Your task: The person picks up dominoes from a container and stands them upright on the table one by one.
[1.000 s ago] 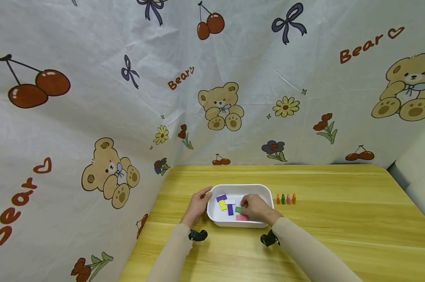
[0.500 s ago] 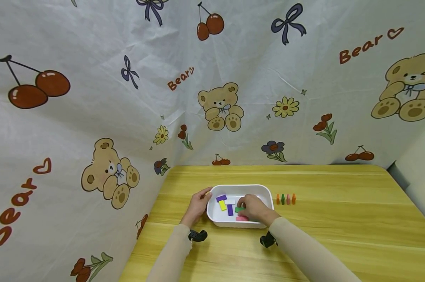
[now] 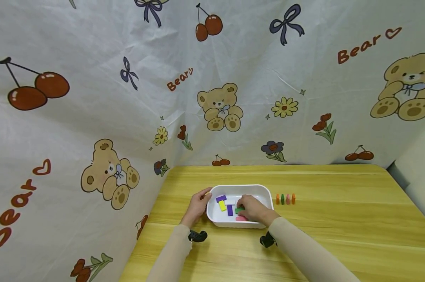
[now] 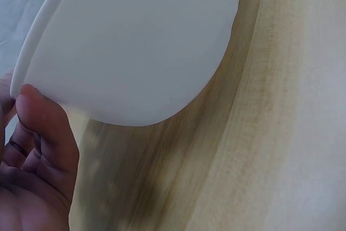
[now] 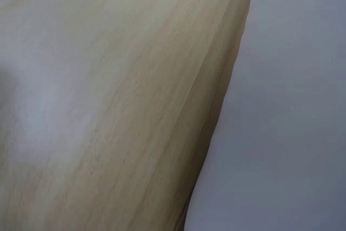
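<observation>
White tray (image 3: pixel 265 192) gripped at its rim by left hand (image 3: pixel 198 203); right hand (image 3: pixel 252 207) inside, fingers curled over green block (image 3: pixel 238 210), hold unclear.

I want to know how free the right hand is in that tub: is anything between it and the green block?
Nothing visible. The right hand is inside the white tub, its fingers right at the green block. The pink block lies beside it, and the purple block and yellow block lie further left, not between.
</observation>
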`<move>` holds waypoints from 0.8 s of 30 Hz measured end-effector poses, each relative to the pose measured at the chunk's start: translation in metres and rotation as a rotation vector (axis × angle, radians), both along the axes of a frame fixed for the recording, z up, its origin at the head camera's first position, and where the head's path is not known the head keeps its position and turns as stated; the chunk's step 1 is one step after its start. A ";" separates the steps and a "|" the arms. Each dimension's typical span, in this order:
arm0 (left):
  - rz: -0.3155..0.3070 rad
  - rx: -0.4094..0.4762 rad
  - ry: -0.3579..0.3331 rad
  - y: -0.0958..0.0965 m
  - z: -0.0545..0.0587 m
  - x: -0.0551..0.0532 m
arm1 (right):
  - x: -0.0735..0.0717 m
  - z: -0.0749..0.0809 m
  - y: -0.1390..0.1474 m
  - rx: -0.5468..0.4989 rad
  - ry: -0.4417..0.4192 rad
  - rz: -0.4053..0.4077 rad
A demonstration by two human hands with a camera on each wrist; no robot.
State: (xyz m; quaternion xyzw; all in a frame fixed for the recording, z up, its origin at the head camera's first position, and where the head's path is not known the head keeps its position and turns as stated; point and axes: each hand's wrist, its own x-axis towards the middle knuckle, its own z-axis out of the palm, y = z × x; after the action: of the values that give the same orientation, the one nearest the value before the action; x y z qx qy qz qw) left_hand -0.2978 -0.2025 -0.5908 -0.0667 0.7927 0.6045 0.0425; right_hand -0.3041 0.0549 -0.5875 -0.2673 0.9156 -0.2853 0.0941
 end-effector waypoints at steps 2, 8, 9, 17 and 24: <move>-0.003 0.001 0.006 0.000 0.000 0.000 | 0.000 0.001 0.000 0.006 0.008 0.008; -0.001 0.000 0.000 0.000 0.000 0.000 | 0.001 0.004 0.000 0.037 -0.018 -0.021; -0.001 -0.001 -0.001 0.000 0.001 0.000 | 0.001 0.004 0.000 0.038 -0.027 -0.029; -0.004 0.000 0.011 0.000 0.000 0.000 | 0.002 0.004 0.002 -0.004 0.002 -0.029; -0.005 -0.004 0.004 0.000 0.000 -0.001 | 0.004 0.007 0.004 -0.059 0.027 -0.005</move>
State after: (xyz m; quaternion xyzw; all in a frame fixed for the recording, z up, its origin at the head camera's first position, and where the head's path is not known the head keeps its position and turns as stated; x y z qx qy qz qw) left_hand -0.2989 -0.2025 -0.5912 -0.0635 0.7943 0.6028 0.0422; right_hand -0.3003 0.0593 -0.5801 -0.2713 0.9086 -0.3091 0.0732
